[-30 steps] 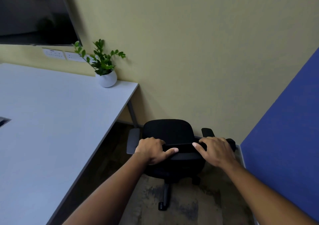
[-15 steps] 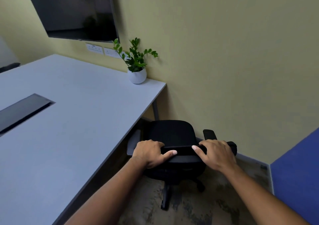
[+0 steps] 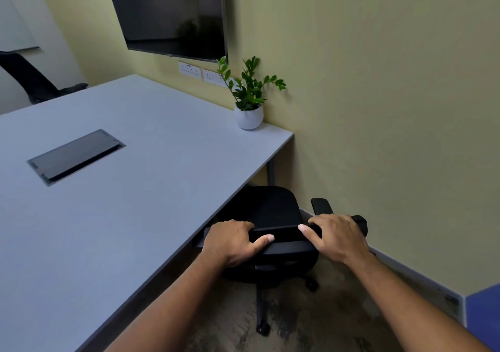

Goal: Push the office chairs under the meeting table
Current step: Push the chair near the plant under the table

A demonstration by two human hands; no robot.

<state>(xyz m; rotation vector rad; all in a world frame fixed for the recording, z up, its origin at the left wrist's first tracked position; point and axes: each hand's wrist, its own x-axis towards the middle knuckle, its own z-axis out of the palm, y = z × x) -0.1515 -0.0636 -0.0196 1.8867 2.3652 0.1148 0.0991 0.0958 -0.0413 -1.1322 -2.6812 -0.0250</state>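
Observation:
A black office chair [image 3: 266, 208] stands at the right side of the pale grey meeting table [image 3: 151, 189], near its far corner. The left part of its seat is hidden under the table edge. My left hand [image 3: 232, 241] grips the top of the chair's backrest on the left, thumb along the rim. On the right end of the same backrest top, my right hand [image 3: 338, 236] is closed. One armrest [image 3: 322, 205] sticks out on the right, near the wall. A second black chair [image 3: 32, 81] stands beyond the table's far left side.
A white pot with a green plant [image 3: 250, 108] sits on the table's far right corner. A dark cable hatch [image 3: 75, 155] lies in the tabletop. A black screen [image 3: 173, 13] hangs on the yellow wall, close to the chair's right. A blue panel [image 3: 484, 314] stands at lower right.
The view has swung left, bringing the screen, hatch and second chair into sight. The chair has moved left toward the table, its seat now partly under the edge. Both hands keep their grip.

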